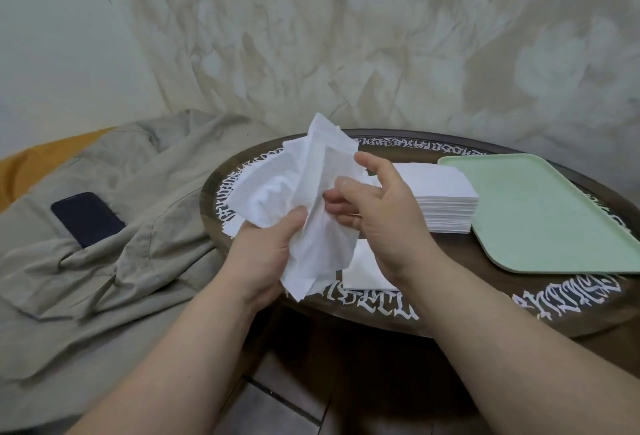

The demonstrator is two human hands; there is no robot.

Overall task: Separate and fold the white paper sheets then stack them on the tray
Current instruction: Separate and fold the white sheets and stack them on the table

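Cloth (114,261) lies rumpled at the far left of my view, well to the left of the round table (433,316), beige-grey, with an orange patch showing at its upper edge and a dark phone (86,218) resting flat on it. Moving toward the table, I see my left hand (266,254) raised over the table's left rim, thumb curled over and clamping a crumpled white paper sheet (304,206) from below; the sheet stands up above the table, its top corner rising highest and its lower corner hanging past the near rim. My right hand (381,212) meets the same sheet from the right, thumb and fingertips pinching its right edge, index finger raised near the sheet's upper part. Under my right wrist a flat white sheet (363,271) lies on the table's near part, partly hidden. Behind my right hand a neat stack of white sheets (446,206) sits near the table's middle, touching or just beside the left edge of the pale green tray (540,212); I cannot tell which. The tray rests on the table's right side, its right end running out of view. White lettering rings the table's dark brown rim.
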